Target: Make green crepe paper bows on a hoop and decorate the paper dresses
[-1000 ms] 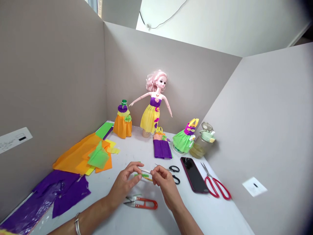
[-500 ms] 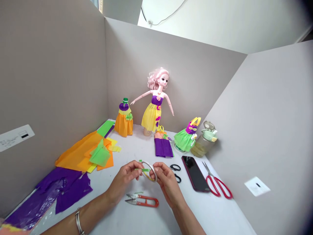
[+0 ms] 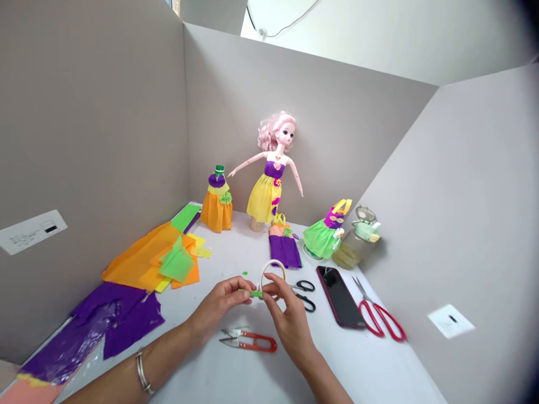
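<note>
Between the fingertips of my left hand [image 3: 222, 303] is one end of a narrow green paper strip [image 3: 255, 293]; the hand is closed in a pinch. My right hand [image 3: 290, 320] grips a thin roll of tape [image 3: 273, 262], which stands upright like a ring. The right fingertips also touch the strip's other end, beside the roll's lower edge. Just below the hands lie orange-handled thread snips [image 3: 255, 341] on the white table. Beyond the left fingers is a tiny green scrap [image 3: 245, 272]. Black-handled scissors [image 3: 306, 286] lie partly behind my right hand.
A pink-haired doll [image 3: 273, 174] stands against the back panel, with a small orange dress [image 3: 217, 210], purple dress [image 3: 285, 249] and green dress [image 3: 324, 235] around it. Coloured paper sheets [image 3: 138, 252] cover the left. At right are a phone [image 3: 340, 297], red scissors [image 3: 381, 314] and a jar [image 3: 351, 247].
The tape roll has turned more upright and moved up and right in my right hand. The strip, earlier seen across the ring, now stretches between both hands' fingertips.
</note>
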The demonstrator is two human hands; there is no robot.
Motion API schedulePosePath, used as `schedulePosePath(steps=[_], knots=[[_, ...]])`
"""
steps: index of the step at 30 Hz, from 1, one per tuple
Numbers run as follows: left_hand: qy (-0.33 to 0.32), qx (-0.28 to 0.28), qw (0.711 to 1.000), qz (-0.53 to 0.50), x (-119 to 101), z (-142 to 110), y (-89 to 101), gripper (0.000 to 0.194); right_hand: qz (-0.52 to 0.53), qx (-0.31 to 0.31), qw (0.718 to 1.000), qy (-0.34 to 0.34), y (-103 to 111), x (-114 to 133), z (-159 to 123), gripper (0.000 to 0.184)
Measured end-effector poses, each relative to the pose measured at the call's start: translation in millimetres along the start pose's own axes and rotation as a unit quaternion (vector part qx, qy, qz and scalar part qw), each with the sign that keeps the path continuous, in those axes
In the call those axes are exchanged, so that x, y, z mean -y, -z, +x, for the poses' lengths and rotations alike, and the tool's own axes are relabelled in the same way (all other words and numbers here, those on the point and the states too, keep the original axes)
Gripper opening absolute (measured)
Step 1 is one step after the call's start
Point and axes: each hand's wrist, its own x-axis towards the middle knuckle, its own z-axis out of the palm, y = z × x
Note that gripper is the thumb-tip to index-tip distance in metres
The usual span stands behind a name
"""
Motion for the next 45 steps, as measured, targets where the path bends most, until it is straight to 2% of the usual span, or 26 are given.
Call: schedulePosePath(steps=[2,5,8,13,20,26,32,35,38,40,42,45], knots=[[0.015,0.012,1.000,-0.022,-2.3,-0.3,1.4,0.015,-0.088,-0.011,0.993,0.077,0.2,-3.1,-0.8,0.033],[0.027,0.021,0.999,-0.038,-3.6,0.5,3.5,0.014,-0.177,-0.018,0.967,0.182,0.1,-5.7,0.5,0.042],[0.025,0.018,0.999,-0.044,-2.1,1.9,4.8,0.012,-0.229,-0.019,0.943,0.242,-0.5,-6.0,1.9,0.051],[0.014,0.010,1.000,-0.025,2.2,3.7,5.0,0.012,-0.277,-0.014,0.923,0.268,-0.8,-5.3,1.6,0.053],[0.035,0.026,0.998,-0.036,-1.0,2.4,5.7,0.014,-0.282,-0.019,0.918,0.279,-0.2,-6.9,2.9,0.051],[0.034,0.015,0.999,-0.039,1.0,3.5,5.9,0.012,-0.269,-0.010,0.928,0.258,-2.0,-6.0,2.7,0.038],[0.033,0.011,0.997,-0.067,1.4,5.7,7.9,0.010,-0.278,0.000,0.932,0.234,-1.0,0.6,0.8,0.011],[0.034,0.007,0.997,-0.070,2.1,6.8,9.7,0.009,-0.262,-0.049,0.937,0.224,5.6,5.9,-0.9,0.009],[0.025,0.015,0.998,-0.055,1.8,7.7,10.7,0.010,-0.216,-0.107,0.957,0.164,12.8,10.1,0.6,0.014],[0.018,0.024,0.999,-0.038,1.4,7.8,11.3,0.010,-0.172,-0.087,0.976,0.097,15.0,10.7,3.7,0.017],[0.014,0.029,0.999,-0.020,1.4,7.6,12.1,0.010,-0.121,-0.029,0.991,0.037,14.4,9.0,6.7,0.015],[0.010,0.036,0.999,0.003,2.1,7.1,13.3,0.012,-0.069,0.019,0.997,-0.008,9.7,3.5,7.9,0.011]])
